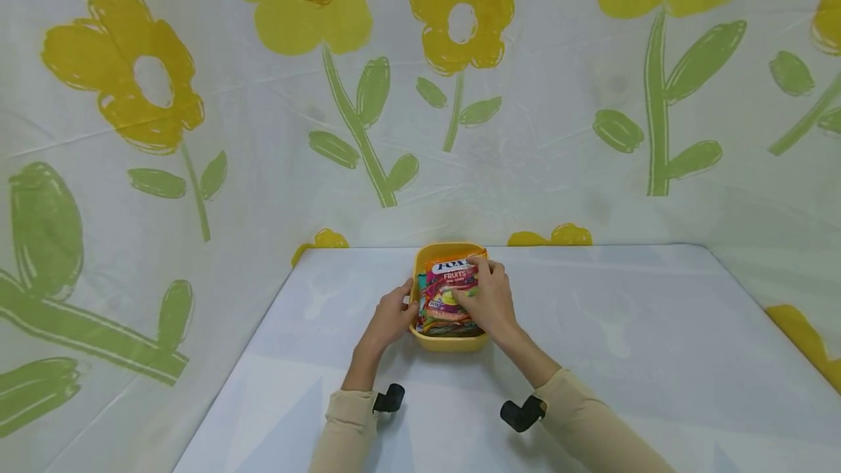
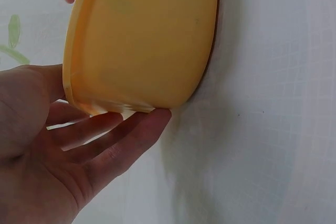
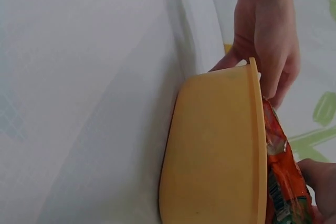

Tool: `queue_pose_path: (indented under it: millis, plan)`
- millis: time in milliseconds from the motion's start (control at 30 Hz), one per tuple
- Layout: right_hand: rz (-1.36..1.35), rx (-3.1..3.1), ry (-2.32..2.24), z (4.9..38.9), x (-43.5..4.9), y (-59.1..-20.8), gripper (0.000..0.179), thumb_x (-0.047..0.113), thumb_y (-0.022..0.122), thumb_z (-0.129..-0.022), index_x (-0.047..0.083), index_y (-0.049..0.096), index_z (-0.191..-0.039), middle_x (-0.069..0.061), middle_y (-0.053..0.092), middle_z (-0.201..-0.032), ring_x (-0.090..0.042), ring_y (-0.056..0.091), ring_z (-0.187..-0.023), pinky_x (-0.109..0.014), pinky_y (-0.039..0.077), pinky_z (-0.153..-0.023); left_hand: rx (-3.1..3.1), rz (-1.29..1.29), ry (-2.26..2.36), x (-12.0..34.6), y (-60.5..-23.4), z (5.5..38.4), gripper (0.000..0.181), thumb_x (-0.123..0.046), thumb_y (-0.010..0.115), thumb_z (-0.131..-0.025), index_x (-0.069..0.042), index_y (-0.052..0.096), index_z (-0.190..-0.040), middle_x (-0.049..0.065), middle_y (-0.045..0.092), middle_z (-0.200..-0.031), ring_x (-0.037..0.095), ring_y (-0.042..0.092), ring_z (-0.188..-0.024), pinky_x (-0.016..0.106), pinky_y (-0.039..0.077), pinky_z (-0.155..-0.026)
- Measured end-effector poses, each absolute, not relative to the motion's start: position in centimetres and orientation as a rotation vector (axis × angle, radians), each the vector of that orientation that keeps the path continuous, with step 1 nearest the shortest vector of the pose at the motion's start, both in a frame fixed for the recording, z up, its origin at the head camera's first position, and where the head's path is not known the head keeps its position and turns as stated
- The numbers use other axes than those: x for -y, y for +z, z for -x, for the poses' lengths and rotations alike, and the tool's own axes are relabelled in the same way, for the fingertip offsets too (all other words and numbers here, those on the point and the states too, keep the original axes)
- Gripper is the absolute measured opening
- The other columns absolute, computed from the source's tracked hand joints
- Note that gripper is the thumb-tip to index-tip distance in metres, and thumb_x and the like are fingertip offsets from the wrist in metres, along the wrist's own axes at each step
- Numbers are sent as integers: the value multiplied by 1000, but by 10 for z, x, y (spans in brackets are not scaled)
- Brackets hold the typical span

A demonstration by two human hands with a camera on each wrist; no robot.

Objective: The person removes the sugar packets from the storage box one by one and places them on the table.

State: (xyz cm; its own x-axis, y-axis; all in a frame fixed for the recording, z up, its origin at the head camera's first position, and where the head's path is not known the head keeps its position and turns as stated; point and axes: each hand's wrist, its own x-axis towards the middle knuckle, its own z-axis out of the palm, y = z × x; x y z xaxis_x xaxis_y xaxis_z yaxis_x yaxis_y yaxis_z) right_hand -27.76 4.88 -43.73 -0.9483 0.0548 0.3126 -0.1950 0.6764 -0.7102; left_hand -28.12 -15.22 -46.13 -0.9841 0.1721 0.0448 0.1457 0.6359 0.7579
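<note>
A yellow plastic tub (image 1: 450, 344) stands on the table with a red and orange candy bag (image 1: 452, 283) marked FOX and FRUITS inside it. More colourful wrappers (image 1: 423, 290) show beneath and beside that bag. My left hand (image 1: 390, 318) grips the tub's left wall; in the left wrist view its fingers (image 2: 131, 150) lie along the outside, with the thumb by the rim. Over the tub's right side, my right hand (image 1: 489, 299) holds the candy bag, fingers at its upper edge and thumb on its front. The bag's orange side (image 3: 287, 174) bulges above the rim in the right wrist view.
The white table (image 1: 591, 334) has a pale printed pattern, and its far edge lies just behind the tub. A cloth (image 1: 539, 137) with yellow flowers hangs behind and on the left. Black wrist devices (image 1: 522, 413) sit at both cuffs.
</note>
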Motion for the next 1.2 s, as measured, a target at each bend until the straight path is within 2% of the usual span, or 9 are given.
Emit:
queue_pose_path:
  millis: [233,467,600,900,1200]
  plan:
    - [-77,2591,1299,279,-49,-436,66,24,80,-81,12,48,-137,-25,40,-138,-42,55,-117,-57,53,-98,-2809,-245,1301,150,-460,280,58,-15,54,-99,-3,33,-152,18,53,-142,31,66,-107,32,63,-75]
    - [-75,2660,1467,282,-56,-437,71,28,77,-84,9,43,-143,-22,52,-138,-38,53,-123,-55,49,-104,-2805,-260,1317,151,-462,280,58,-16,54,-99,-2,33,-151,18,53,-143,30,67,-108,30,63,-73]
    - [-90,2692,1461,283,-57,-436,75,32,77,-85,8,40,-146,-19,53,-141,-37,54,-125,-53,49,-104,-2782,-275,1345,153,-463,282,59,-17,54,-98,-3,32,-152,18,53,-142,30,67,-107,29,63,-72]
    - [-41,2726,1511,285,-60,-434,83,33,76,-85,10,33,-151,-18,44,-150,-38,43,-137,-56,39,-114,-2710,-247,1471,159,-470,288,58,-19,56,-98,-11,36,-152,17,55,-138,29,69,-103,27,63,-63]
    - [-38,2655,1670,288,-67,-433,76,29,75,-87,11,38,-150,-17,42,-152,-37,39,-140,-55,32,-119,-2665,-209,1571,161,-474,291,54,-20,57,-98,-13,41,-149,20,57,-134,26,68,-96,31,62,-55]
